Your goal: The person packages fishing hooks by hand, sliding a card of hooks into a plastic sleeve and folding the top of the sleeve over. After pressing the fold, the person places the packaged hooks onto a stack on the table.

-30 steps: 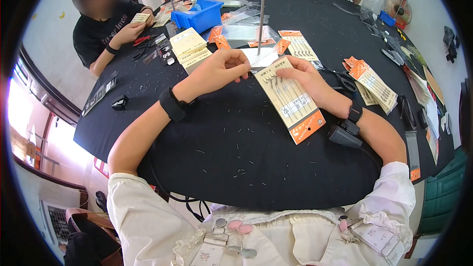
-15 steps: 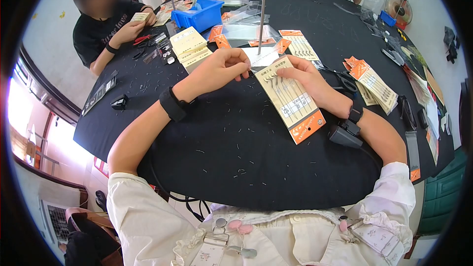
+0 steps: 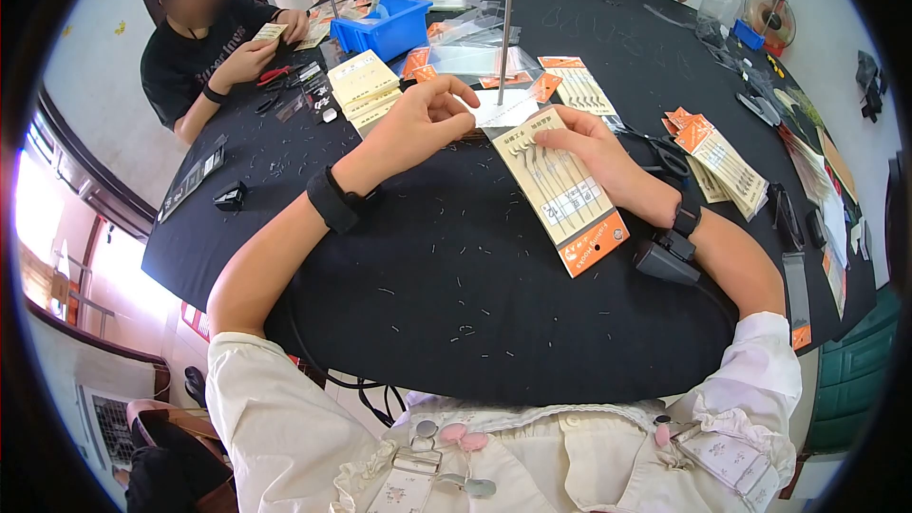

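My right hand [image 3: 591,150] grips a cream-and-orange fishing-hook card [image 3: 553,195], thumb across its front near the top. Several hooks with thin lines run down the card, which is tilted with its orange end toward me. Just left of the card's top edge is my left hand [image 3: 432,119], its fingers bent and the index fingertip apart from the thumb. Nothing shows between those fingertips. Beyond both hands, a white sheet [image 3: 505,108] lies at the foot of a thin metal pole [image 3: 506,28].
Stacked cream cards [image 3: 364,85] and a blue bin [image 3: 382,27] stand to the left. More hook cards [image 3: 717,161] and black scissors [image 3: 670,160] lie on the right. Small clippings dot the black tablecloth [image 3: 427,294]. A co-worker [image 3: 214,47] sits at the far left.
My left hand has shifted slightly left, away from the card's top edge, and its index finger and thumb have parted. The card has barely moved in my right hand.
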The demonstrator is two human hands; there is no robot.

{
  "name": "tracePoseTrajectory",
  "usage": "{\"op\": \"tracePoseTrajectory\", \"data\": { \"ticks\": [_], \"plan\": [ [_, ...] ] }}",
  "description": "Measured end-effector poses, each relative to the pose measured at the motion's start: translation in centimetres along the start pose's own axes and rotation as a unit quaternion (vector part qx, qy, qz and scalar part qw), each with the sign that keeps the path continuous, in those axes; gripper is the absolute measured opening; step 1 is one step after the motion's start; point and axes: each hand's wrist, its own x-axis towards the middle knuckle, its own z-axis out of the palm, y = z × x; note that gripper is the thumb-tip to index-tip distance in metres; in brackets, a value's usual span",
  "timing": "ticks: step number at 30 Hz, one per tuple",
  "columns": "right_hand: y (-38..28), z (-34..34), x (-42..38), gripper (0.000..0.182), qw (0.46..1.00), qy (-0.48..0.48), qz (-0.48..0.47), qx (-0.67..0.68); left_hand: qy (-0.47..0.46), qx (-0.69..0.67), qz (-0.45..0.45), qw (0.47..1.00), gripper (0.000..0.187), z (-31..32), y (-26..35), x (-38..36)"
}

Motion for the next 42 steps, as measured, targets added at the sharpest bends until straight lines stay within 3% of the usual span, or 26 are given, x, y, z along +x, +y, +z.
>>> {"op": "tracePoseTrajectory", "data": {
  "ticks": [7, 32, 42],
  "plan": [
    [-0.2, 0.0, -0.1, 0.029, 1.000, 0.004, 0.002, -0.017, -0.015, 0.089, 0.066, 0.994, 0.022, 0.0, 1.4, -0.4],
    [-0.3, 0.2, -0.1, 0.028, 1.000, -0.012, -0.003, -0.018, -0.015, 0.089, 0.049, 0.995, 0.016, 0.0, 1.1, -0.3],
    [-0.1, 0.1, 0.0, 0.028, 0.999, -0.011, -0.007, -0.042, -0.061, 0.060, 0.059, 0.995, 0.017, 0.0, 1.2, -0.4]
  ]
}}
